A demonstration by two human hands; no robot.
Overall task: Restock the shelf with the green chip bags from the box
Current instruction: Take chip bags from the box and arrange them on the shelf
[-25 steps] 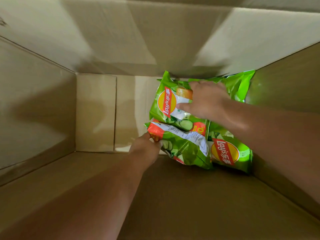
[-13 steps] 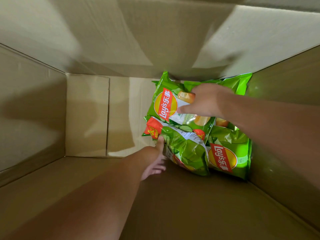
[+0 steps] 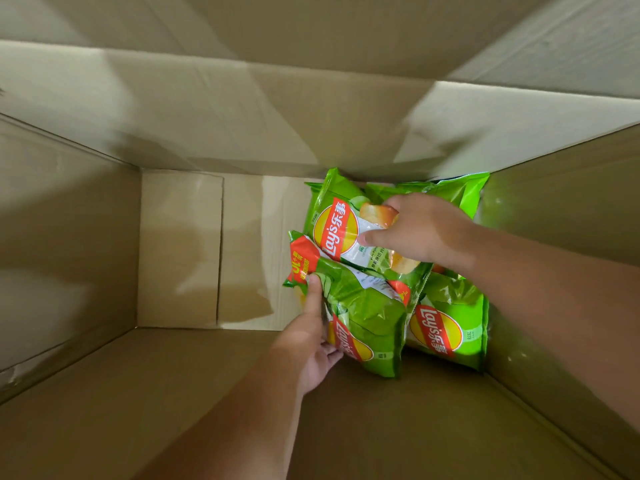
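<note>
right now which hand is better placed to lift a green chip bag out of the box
Left, probably. The left hand already grips the near bag, thumb on top and fingers underneath. The right hand only rests on the upper bag, thumb on its front.

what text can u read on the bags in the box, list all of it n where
"Lay's 乐事": red banner logo on the top bag under the right hand.
"Lay's": partly hidden logo on the front bag gripped by the left hand.
"Lay's 乐事": logo on the right-side bag.
Red corner print and white back label on the front bag: too blurred to read.
</note>
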